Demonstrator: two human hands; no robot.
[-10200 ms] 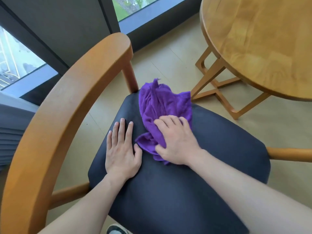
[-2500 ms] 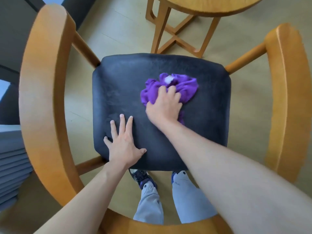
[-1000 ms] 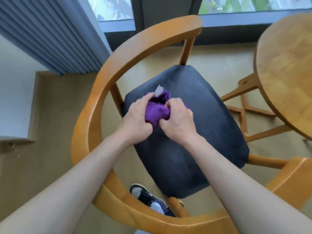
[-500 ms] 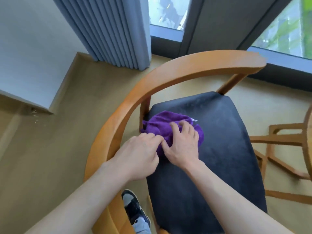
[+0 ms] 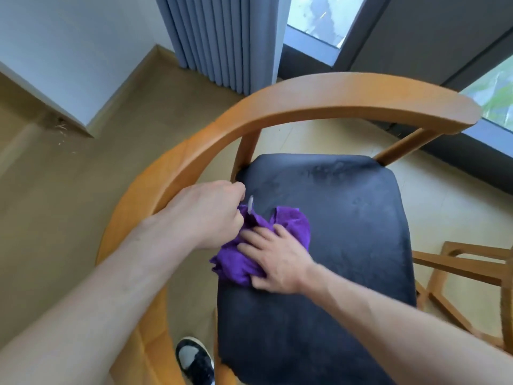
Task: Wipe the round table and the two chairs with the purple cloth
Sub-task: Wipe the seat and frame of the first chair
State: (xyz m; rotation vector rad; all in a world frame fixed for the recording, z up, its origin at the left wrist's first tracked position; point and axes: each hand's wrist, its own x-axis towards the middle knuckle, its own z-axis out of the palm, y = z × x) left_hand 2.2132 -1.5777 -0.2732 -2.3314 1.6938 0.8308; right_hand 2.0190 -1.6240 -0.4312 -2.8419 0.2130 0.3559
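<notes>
The purple cloth [image 5: 288,226] lies bunched on the left part of the chair's dark seat [image 5: 355,232]. My left hand [image 5: 211,215] pinches the cloth's near-left edge beside its white tag. My right hand [image 5: 274,259] lies flat on the cloth, fingers spread, pressing it onto the seat. The chair's curved wooden backrest [image 5: 319,104] arcs around the seat from the lower left to the upper right. Of the round table only its wooden legs [image 5: 458,270] show at the right edge.
Grey-blue curtains [image 5: 222,37] hang at the back in front of a dark-framed window [image 5: 316,20]. A white wall corner [image 5: 55,65] stands at the left over the beige floor. My black-and-white shoe [image 5: 194,362] shows below the seat's front edge.
The cloth and both hands have slid toward the seat's near-left edge. My left hand now pinches the cloth's edge, and my right hand lies flatter on it. The view tilted slightly.
</notes>
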